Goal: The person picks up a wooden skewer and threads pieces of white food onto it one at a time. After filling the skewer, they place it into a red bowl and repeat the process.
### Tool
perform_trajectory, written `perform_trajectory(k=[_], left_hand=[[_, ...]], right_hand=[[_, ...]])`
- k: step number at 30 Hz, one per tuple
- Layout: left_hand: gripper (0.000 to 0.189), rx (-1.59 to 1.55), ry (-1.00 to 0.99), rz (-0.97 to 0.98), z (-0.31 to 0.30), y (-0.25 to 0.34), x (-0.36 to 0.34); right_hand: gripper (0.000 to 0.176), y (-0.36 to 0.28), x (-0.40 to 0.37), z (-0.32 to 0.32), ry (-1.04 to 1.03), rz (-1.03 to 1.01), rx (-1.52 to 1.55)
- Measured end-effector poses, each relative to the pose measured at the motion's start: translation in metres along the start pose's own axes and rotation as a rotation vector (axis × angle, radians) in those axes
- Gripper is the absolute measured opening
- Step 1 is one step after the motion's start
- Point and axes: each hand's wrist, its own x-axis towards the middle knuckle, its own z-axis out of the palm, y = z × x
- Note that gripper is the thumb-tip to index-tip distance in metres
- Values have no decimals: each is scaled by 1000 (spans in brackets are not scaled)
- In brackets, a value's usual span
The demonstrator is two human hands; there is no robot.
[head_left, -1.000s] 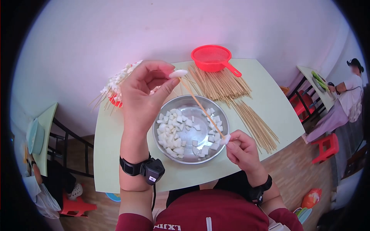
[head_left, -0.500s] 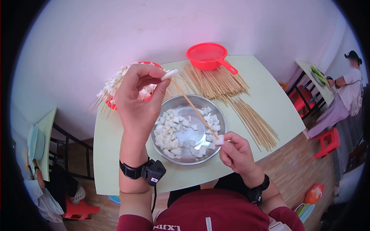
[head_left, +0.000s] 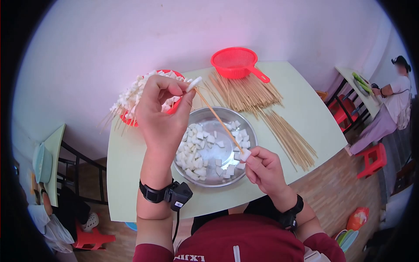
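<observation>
My left hand (head_left: 163, 109) is raised over the table and pinches a white piece (head_left: 194, 84) at the upper end of a wooden skewer (head_left: 217, 118). Another white piece (head_left: 245, 155) sits at the skewer's lower end, between the fingers of my right hand (head_left: 266, 172). Beneath the skewer is a round metal bowl (head_left: 254, 131) holding many white chunks (head_left: 190, 153). Behind my left hand, a red basket (head_left: 126, 118) is heaped with skewered white pieces (head_left: 133, 96).
A red colander (head_left: 235, 63) rests on a pile of bare skewers (head_left: 248, 94), with a looser bundle (head_left: 290, 139) to its right on the pale table (head_left: 312, 109). One person (head_left: 393, 96) stands at the right; another (head_left: 48, 218) is at the lower left. Red stools (head_left: 372, 160) flank the table.
My left hand has shifted slightly right. My right hand and the lower white piece have moved slightly left and up, with the skewer still between both hands.
</observation>
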Motion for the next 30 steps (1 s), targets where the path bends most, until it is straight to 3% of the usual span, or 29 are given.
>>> perform_trajectory(k=[1, 4, 5, 7, 8, 10, 11, 13, 14, 16, 20, 22, 25, 27, 30], left_hand=[[23, -2, 12, -5, 0, 0, 0], [22, -10, 11, 8, 3, -2, -1], [22, -13, 11, -6, 3, -3, 0], [22, -51, -6, -42, 3, -3, -1], [22, -52, -12, -70, 2, -3, -1], [21, -69, 3, -46, 0, -6, 0], [21, -81, 3, -30, 0, -7, 1], [23, -22, -28, 43, -4, -14, 1], [23, -19, -23, 30, -5, -13, 1], [23, -18, -56, 75, -5, -12, 1], [23, 1, -39, 64, -11, -15, 2], [24, 1, -6, 34, 5, -5, -1], [26, 34, 17, 9, 14, 2, -5], [22, -20, -102, 17, 2, -6, -2], [21, 18, -102, -31, 1, -11, 0]], right_hand=[[16, -1, 0, 2, 63, -61, -190], [16, -5, 2, 2, 73, -89, -310], [16, -6, 4, 0, 78, -75, -313], [14, -6, 6, -5, -79, 88, 112], [14, -6, 8, -5, -63, 111, 118], [17, -5, 10, 1, 41, 29, -202], [17, -5, 10, 2, 59, 73, -191], [18, -4, 14, 3, 62, -127, -350], [18, -3, 16, 0, 58, -112, -352], [19, 0, 17, -7, -126, 36, 38], [19, 4, 25, 6, -23, -58, -171], [21, 2, 27, 13, 83, -195, -430], [19, -5, 34, 10, -47, -123, -208], [19, -3, 37, 8, -36, -132, -226], [19, 3, 39, 7, -16, -137, -225]])
